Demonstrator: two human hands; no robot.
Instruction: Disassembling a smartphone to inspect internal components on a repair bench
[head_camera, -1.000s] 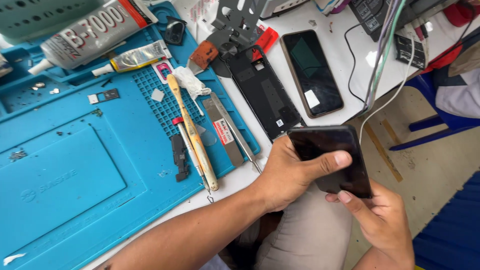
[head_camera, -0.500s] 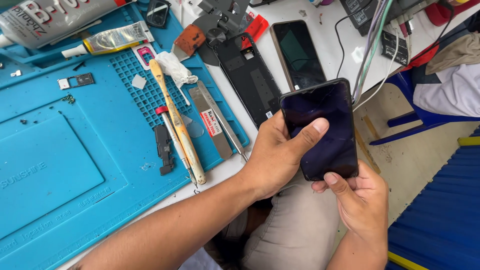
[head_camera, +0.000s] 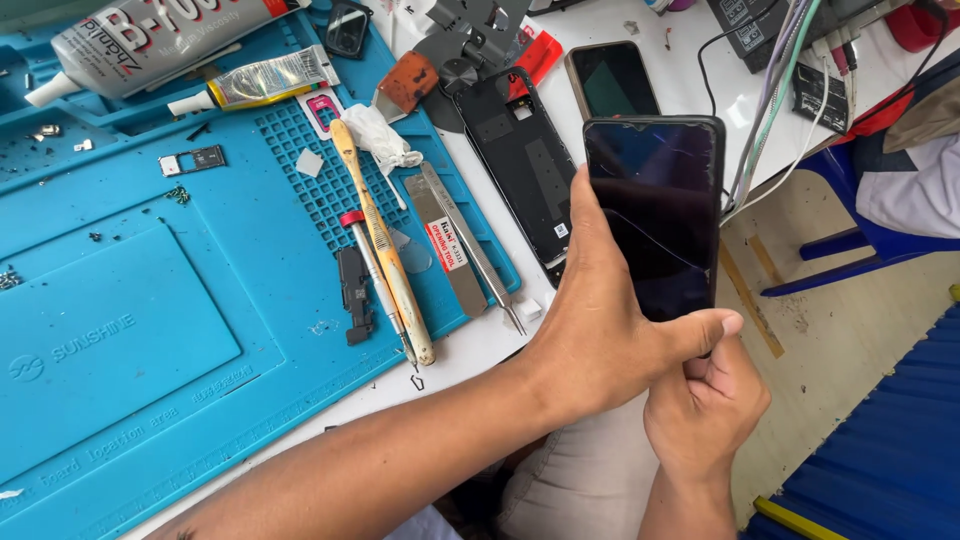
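Head view: looking down over a white workbench (head_camera: 700, 75) edge, with both forearms reaching up from the bottom of the frame.
Phone: a black slab smartphone with a dark, cracked glass screen (head_camera: 655, 215) is being held upright off the bench edge, above the person's lap; its lower end is disappearing behind the hands.
Left hand: the left hand (head_camera: 600, 330) is wrapping the phone's left edge, thumb stretching across under the screen; its fingers behind the phone are hidden.
Right hand: the right hand (head_camera: 705, 410) is curling closed around the phone's bottom end, just beneath the left thumb; whether its fingertips are touching the glass is impossible to tell.
Bench, near: a black rear phone frame with a camera cut-out (head_camera: 520, 165) is lying just left of the held phone, and a second dark-screened phone (head_camera: 612, 80) is lying behind it, partly covered.
Mat: a blue silicone repair mat (head_camera: 130, 330) is running off the left edge, carrying a cream-coloured wooden-handled tool (head_camera: 385, 240), a flat steel opening blade with a red-and-white label (head_camera: 445, 250), slim steel tweezers (head_camera: 475, 250) and a small black component (head_camera: 352, 292) too small to identify.
Top edge: a grey glue tube (head_camera: 150, 40) and a yellow-silver tube (head_camera: 260, 82) are lying there, the grey one cut off.
Right side: a bundle of cables (head_camera: 775, 110) is dropping past the phone's right edge.
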